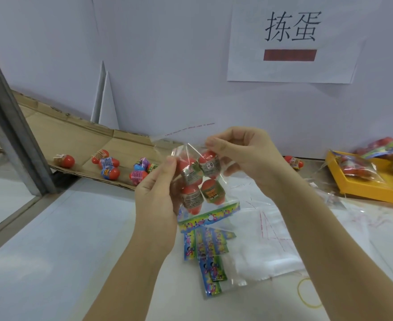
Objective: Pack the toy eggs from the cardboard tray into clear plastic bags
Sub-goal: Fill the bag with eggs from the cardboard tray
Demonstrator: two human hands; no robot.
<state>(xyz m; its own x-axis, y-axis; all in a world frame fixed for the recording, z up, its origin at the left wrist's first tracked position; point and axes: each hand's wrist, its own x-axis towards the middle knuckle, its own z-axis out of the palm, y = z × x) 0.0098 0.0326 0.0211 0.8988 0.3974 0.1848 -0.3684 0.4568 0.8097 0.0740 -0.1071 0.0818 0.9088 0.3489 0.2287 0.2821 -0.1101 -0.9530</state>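
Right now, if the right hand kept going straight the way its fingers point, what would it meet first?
The right hand pinches the clear plastic bag. Pushing on leftward, it would probably meet the left hand, which grips the bag's other edge, though depth is unclear.

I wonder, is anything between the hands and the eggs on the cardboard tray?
Nothing visible lies between the left hand and loose eggs on the cardboard tray; it and the right hand pinch the filled bag.
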